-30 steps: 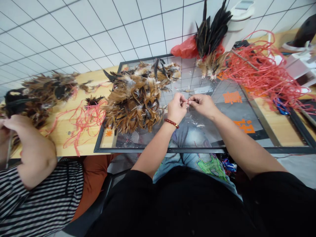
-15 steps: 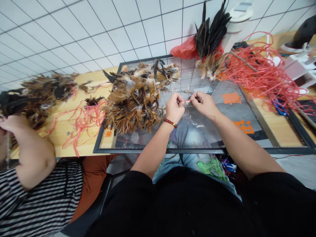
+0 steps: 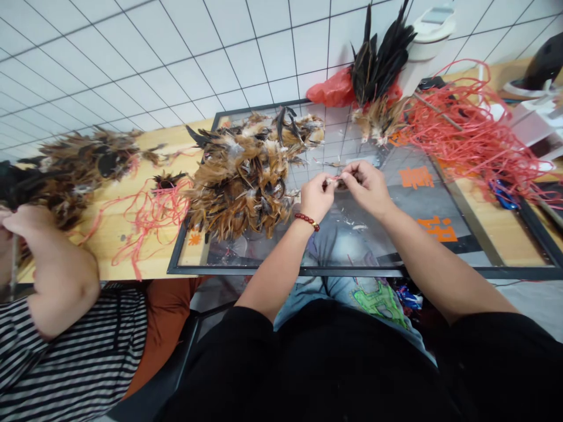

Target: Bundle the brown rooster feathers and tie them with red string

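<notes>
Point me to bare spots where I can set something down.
Glass panel: right front corner, between the lower orange lettering and black frame. Wood: a patch between the co-worker's elbow and the left pink strands. Crowded: the panel's left part, under brown feathers; the back right, under the pink tangle; and the middle, where left hand and right hand pinch a pink strand.

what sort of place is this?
Probably a small craft workshop: brown feathers heaped on a black-framed clear panel, a big tangle of pink strands to the right, and another person alongside.
</notes>
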`<state>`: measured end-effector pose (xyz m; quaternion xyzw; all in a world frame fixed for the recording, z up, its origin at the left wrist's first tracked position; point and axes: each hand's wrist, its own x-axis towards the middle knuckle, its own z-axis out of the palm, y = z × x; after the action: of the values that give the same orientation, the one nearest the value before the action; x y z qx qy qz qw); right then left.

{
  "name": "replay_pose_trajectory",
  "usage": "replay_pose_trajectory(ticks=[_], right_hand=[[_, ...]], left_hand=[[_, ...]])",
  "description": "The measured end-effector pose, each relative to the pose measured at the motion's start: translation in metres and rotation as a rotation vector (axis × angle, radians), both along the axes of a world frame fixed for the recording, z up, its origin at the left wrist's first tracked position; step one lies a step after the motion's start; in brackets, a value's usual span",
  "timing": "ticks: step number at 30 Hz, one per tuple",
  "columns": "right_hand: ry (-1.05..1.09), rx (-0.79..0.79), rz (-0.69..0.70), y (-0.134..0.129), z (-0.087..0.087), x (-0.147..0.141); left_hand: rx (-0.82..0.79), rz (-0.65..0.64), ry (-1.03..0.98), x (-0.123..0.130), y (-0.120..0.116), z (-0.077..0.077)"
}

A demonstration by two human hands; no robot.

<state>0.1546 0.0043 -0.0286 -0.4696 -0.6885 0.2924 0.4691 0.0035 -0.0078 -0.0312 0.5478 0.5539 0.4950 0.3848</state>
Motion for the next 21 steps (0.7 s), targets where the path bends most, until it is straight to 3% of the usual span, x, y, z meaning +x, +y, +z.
replay_pose_trajectory(ticks=[4, 8, 14, 21], right_hand=[[0.103, 0.018, -0.144, 0.004, -0.004, 0.003], [0.065, 0.027, -0.173, 0.010, -0.012, 0.005], [-0.024, 0.039, -0.110, 0.020, -0.023, 0.004], [0.240, -0.121, -0.172, 0.037, -0.031, 0.008]], left_hand=[[-0.224, -0.003, -0.441, -0.002, 0.006, 0.006], [-0.286, -0.032, -0.692, -0.005, 0.007, 0.013], [-0.301, -0.040, -0.778, -0.005, 0.008, 0.009], [-0.285, 0.014, -0.801, -0.011, 0.015, 0.001]])
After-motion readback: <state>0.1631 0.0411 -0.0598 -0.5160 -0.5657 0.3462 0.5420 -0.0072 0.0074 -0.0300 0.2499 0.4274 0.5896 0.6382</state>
